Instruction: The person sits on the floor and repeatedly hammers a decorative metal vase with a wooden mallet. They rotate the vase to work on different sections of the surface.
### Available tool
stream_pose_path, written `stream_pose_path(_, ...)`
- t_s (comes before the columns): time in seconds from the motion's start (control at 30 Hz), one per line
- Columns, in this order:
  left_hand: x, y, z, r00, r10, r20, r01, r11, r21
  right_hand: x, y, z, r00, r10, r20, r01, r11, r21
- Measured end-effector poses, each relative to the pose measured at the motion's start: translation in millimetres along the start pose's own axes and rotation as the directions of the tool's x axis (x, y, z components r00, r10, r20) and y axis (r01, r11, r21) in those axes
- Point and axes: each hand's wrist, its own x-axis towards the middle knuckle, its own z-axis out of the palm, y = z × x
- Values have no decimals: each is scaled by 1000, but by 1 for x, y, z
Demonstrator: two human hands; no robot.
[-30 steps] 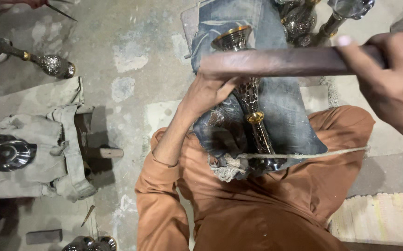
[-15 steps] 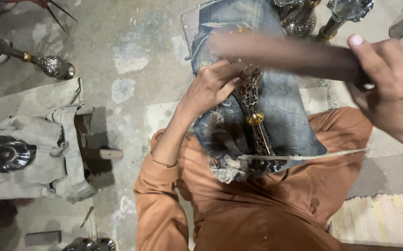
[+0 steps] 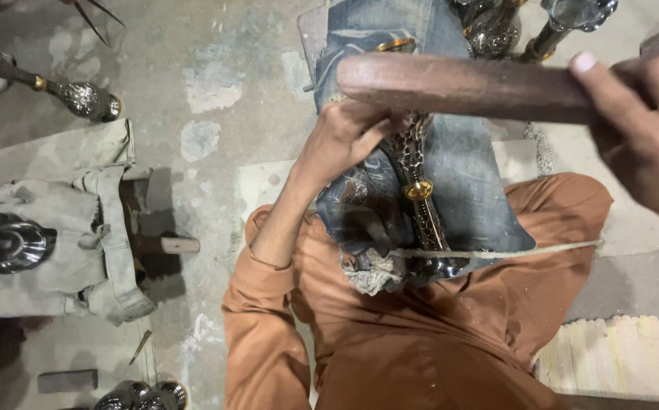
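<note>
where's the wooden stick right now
In the head view the wooden stick runs across the upper right, gripped by the right hand, just above the left hand and the metal vase on the denim cloth.

Seen from above: the right hand (image 3: 644,129) at 2 o'clock grips a brown wooden bar (image 3: 458,85) raised over an ornate metal stem (image 3: 419,186) lying on denim (image 3: 462,182). The left hand (image 3: 348,137) rests on the stem. At 9 o'clock, a metal bowl (image 3: 3,244) on cloth (image 3: 79,250).
</note>
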Motion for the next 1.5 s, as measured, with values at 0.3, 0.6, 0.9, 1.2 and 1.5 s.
stream_pose_path(0.3, -2, 2, -4, 994, 79, -71, -77, 996, 34, 14, 13, 1, 999, -14, 37, 14, 1000, -15)
stream_pose_path(0.6, 1, 9, -8, 997, 66, -48, -64, 997, 33, 28, 5, -4, 989, 28, 145, -17, 997, -79)
stream_pose_path(0.9, 3, 11, -9, 992, 102, -80, -100, 995, 26, 47, -4, -16, 975, 100, 196, -86, 993, -81)
stream_pose_path(1.2, 2, 4, -7, 997, 53, -59, -55, 998, -33, 47, -8, -14, 998, -44, 52, 48, 996, -69)
stream_pose_path(1.5, -1, 5, -7, 996, 57, -71, -59, 998, -24, 80, -35, -36, 992, -83, 97, 90, 994, -65)
